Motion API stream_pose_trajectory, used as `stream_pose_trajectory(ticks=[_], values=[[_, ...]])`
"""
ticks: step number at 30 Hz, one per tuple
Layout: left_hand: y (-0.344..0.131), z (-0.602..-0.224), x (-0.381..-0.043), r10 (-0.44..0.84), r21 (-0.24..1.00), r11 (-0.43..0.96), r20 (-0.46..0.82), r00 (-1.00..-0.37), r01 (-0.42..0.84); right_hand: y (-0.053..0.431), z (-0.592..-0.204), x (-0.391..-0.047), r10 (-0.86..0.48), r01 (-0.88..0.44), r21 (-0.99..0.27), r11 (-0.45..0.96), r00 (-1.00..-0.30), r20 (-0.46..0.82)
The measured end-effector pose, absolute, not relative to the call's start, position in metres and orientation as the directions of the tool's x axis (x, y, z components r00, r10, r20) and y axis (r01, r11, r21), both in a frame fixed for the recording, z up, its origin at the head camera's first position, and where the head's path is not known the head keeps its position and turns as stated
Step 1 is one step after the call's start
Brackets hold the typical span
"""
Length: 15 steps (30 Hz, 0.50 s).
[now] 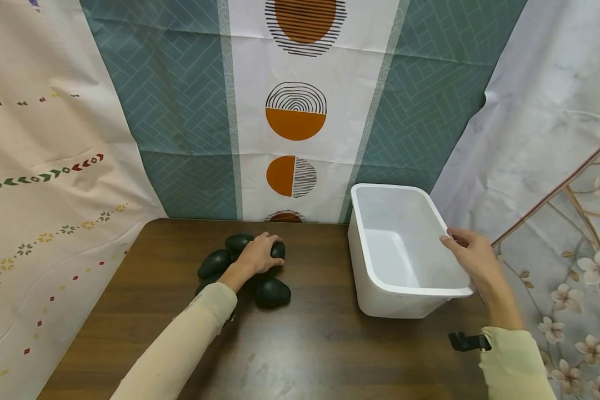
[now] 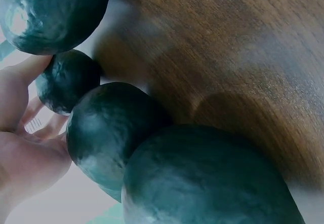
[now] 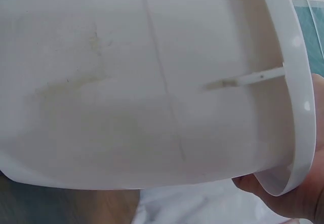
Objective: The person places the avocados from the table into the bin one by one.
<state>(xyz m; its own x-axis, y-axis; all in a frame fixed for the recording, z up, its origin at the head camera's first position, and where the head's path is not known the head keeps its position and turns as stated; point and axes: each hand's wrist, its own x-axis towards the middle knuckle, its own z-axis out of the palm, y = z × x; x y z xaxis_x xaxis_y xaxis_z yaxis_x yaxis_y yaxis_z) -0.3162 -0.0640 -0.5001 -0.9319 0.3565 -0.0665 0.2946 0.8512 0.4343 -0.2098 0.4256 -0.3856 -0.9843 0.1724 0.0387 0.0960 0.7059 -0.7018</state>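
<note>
Several dark green avocados lie bunched on the left part of the table. My left hand (image 1: 256,255) reaches over the bunch, its thumb and fingers round an avocado (image 1: 278,250) at the far right of the group. In the left wrist view that avocado (image 2: 68,82) sits between thumb and fingers, with larger avocados (image 2: 202,178) close to the camera. A nearer avocado (image 1: 272,293) rests just in front of the hand. On the right, my right hand (image 1: 472,255) grips the right rim of a white plastic bin (image 1: 367,261). The right wrist view shows the bin's outer wall (image 3: 126,107).
The brown wooden table (image 1: 320,344) ends at a patterned cloth (image 1: 300,172) hung behind it. More cloth hangs along the left and right sides. Bare wood lies between the avocados and the bin, whose visible inside holds nothing.
</note>
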Motion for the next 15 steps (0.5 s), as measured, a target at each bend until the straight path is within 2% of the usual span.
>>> stream_pose_trajectory(ticks=[10,15], values=[[-0.064,-0.502,-0.316,0.346,0.424,0.86,-0.073,-0.936,0.284,0.4,-0.386,-0.223,0.109,0.071,-0.802,0.593,-0.994,-0.007],[-0.064,-0.501,-0.316,0.348,0.43,0.856,-0.072,-0.935,0.286,0.395,-0.384,-0.228,0.129,0.106,-0.838,0.535,-0.991,-0.043]])
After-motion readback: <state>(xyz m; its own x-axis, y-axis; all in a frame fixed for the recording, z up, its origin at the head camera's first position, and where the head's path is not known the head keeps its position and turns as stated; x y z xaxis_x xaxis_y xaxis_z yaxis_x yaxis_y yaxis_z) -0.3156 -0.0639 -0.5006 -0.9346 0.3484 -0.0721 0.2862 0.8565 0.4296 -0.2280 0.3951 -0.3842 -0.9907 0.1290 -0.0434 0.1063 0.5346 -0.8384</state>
